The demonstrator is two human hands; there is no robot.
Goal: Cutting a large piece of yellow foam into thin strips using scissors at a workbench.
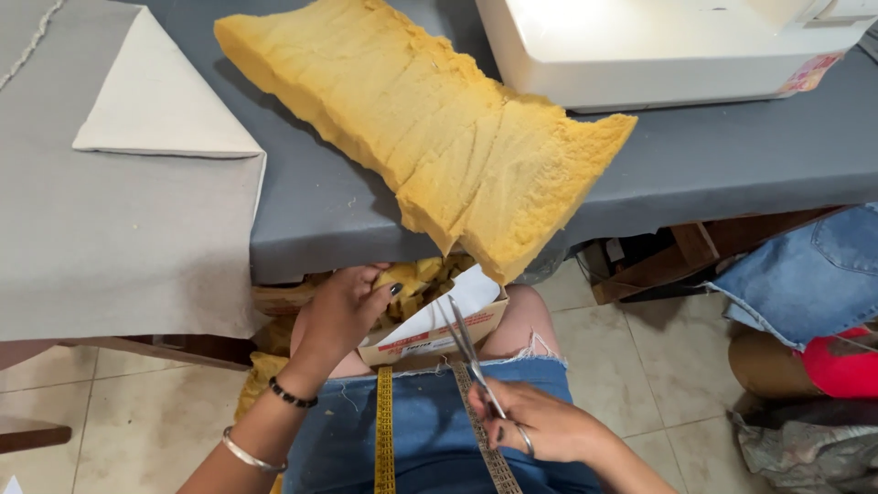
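Grey worktop (732,165) bearing yellow foam slab (430,128), partly cut; below it, left hand (343,311) grips foam scraps (416,279) in cardboard box (439,334); right hand (540,425) holds scissors (471,352).

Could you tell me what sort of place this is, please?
Probably a home sewing or upholstery workspace: a white sewing machine on the table, a yellow foam slab, grey fabric, scissors in the right hand, and a tape measure.

I see a small open brown cardboard box (430,340) on the lap, red print on its side, a white flap (453,302) inside. A pale, red-printed sticker (809,73) marks the white machine's corner.
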